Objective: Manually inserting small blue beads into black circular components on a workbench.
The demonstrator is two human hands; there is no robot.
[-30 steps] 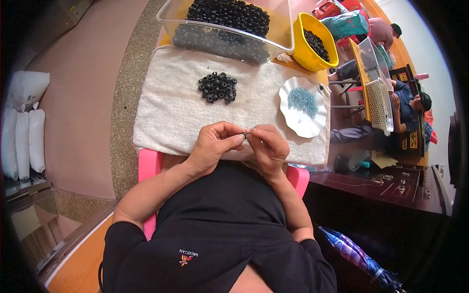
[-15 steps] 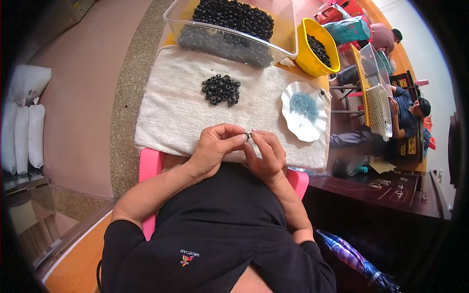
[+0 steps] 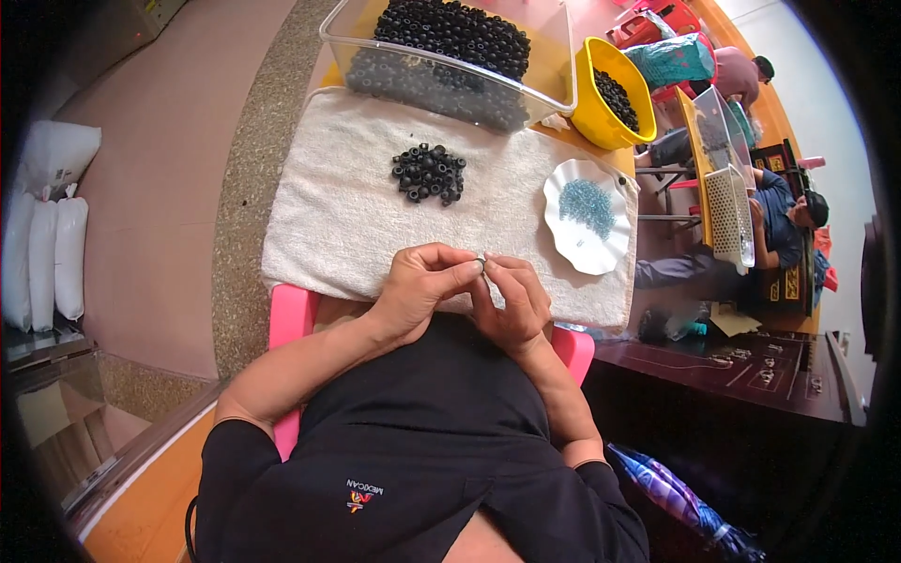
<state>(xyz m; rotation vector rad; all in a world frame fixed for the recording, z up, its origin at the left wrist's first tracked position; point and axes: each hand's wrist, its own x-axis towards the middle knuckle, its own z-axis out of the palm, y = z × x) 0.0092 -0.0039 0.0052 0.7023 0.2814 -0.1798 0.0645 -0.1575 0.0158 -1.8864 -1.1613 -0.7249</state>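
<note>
My left hand (image 3: 419, 286) pinches a small black ring-shaped part (image 3: 481, 262) between thumb and fingertips, above the towel's near edge. Meeting it from the other side, the fingertips of my right hand (image 3: 514, 298) are pressed together; whether they grip the same part or a tiny piece at it is hidden. Ahead, a loose pile of small black hollow parts (image 3: 429, 174) lies on the white towel (image 3: 324, 206). To the right stands a white wavy-rimmed plate (image 3: 601, 261) with a heap of tiny clear bluish pieces (image 3: 587, 208).
A clear plastic bin (image 3: 450, 64) full of black parts stands at the far edge. Beside it is a yellow tub (image 3: 591, 117) with more. One black part (image 3: 622, 180) lies near the towel's right edge. Two people work at the right; a folded umbrella (image 3: 685, 497) lies lower right.
My fingertips have shifted slightly around the small black part, which now shows less between them. The pile and the plate look the same; the whole view has moved a little.
</note>
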